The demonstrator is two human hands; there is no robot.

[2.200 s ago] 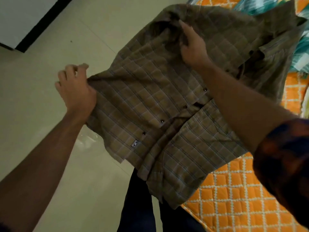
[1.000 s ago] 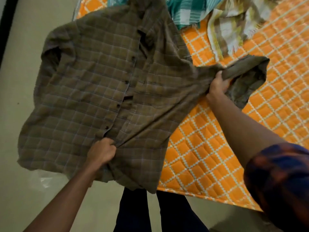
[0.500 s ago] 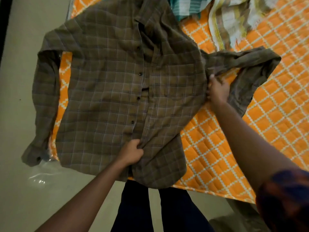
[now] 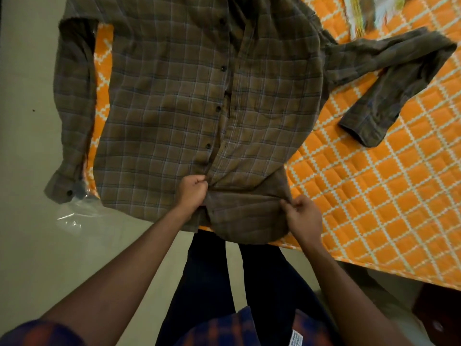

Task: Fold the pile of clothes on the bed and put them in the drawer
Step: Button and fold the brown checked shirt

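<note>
A brown checked long-sleeved shirt lies spread front-up on the orange quilted bed, buttons running down its middle. Its left sleeve hangs over the bed's edge toward the floor; its right sleeve lies bent on the quilt. My left hand grips the button placket near the hem. My right hand pinches the hem's right corner. The hem drapes over the bed's near edge.
A striped and checked cloth lies at the top right of the bed. Pale tiled floor runs along the left, with a clear plastic wrapper on it. My dark trousers stand against the bed's edge.
The shirt has settled flat on the bed. My right hand let go of the sleeve and came down to the hem's right corner. My left hand stays on the placket.
</note>
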